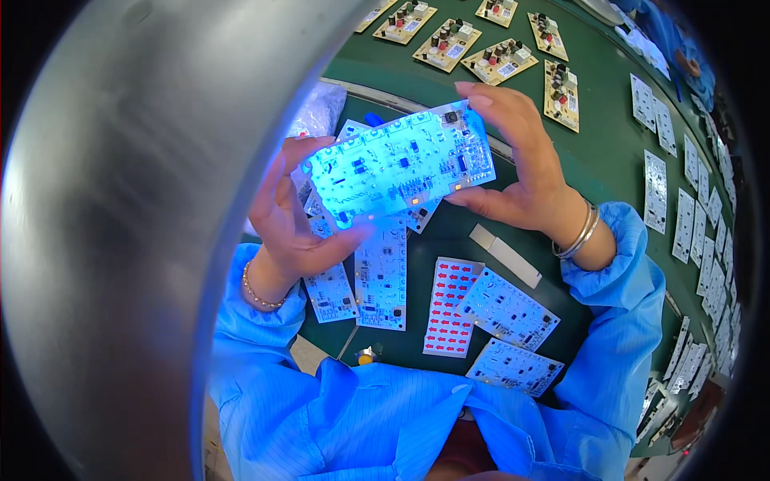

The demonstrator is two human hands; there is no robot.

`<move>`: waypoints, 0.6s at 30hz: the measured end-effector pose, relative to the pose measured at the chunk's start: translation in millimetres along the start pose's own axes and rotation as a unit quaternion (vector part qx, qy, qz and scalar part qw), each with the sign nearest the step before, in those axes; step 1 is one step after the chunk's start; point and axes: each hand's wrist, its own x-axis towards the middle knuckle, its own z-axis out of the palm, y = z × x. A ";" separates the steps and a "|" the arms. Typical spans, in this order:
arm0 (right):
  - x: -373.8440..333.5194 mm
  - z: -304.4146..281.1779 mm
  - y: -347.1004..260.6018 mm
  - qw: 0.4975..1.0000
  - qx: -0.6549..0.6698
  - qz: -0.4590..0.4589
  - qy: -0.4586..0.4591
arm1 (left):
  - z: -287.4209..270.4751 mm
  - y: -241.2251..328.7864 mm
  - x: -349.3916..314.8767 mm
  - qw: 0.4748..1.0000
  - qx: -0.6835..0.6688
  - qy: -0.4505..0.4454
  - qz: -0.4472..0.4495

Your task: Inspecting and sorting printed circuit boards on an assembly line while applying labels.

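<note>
- Between the two hands, above the green worktop (597, 156), a white printed circuit board (393, 172) slants up to the right, component face showing.
- It glows cyan in blue light, washed out toward its left end, with dark chips and two small amber patches near the lower edge.
- The left hand (290, 232) pinches its left end; the right hand (529, 152) pinches the right end, thumb below, fingers above.
- The step in hand looks like holding it up for viewing; the next move seems to call for a steady edge grip.
- Below lie other white boards (381, 280) and a red-arrow sticker sheet (447, 313).

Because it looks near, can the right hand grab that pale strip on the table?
Probably not right now: the right hand is holding the circuit board, though nothing covers the strip.
</note>
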 end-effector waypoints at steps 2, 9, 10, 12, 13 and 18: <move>-1.2 -1.0 0.2 1.000 0.009 0.000 0.001 | 2.2 0.2 -1.9 1.000 0.005 0.003 0.003; -4.7 -1.6 -0.2 1.000 0.022 -0.003 0.005 | 4.8 0.2 -7.2 1.000 0.006 0.003 0.001; -5.1 -2.0 -0.8 1.000 0.022 -0.001 0.002 | 5.0 -0.3 -7.4 1.000 0.001 0.002 0.002; -6.4 -2.1 -1.0 1.000 0.030 0.004 0.003 | 5.3 -1.6 -7.4 1.000 -0.008 0.001 0.005; -7.2 -2.1 -1.0 0.999 0.035 0.006 0.004 | 6.0 -1.2 -7.7 1.000 -0.005 0.002 0.003; -9.2 -4.4 -2.5 0.999 0.046 0.015 0.005 | 7.8 0.3 -4.5 1.000 -0.002 -0.009 -0.007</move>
